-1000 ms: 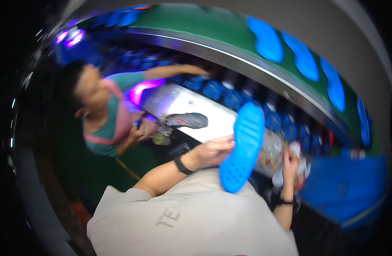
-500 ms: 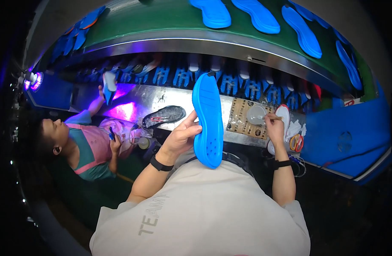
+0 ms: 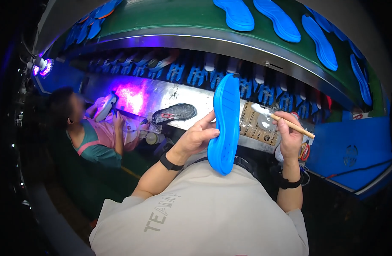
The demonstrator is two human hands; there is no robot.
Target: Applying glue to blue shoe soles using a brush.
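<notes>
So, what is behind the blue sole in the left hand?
Behind the blue sole lie the metal workbench and a row of blue holders. The stretch of bench directly behind it is covered.

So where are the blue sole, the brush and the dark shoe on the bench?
blue sole point(image 3: 225, 123): head view, middle of its underside.
brush point(image 3: 290, 124): head view, wooden handle beside the right hand's fingers.
dark shoe point(image 3: 174, 113): head view, its side.

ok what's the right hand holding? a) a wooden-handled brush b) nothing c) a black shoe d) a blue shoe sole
a: the right hand is closed around a wooden-handled brush, while the blue shoe sole is in the left hand.
</notes>
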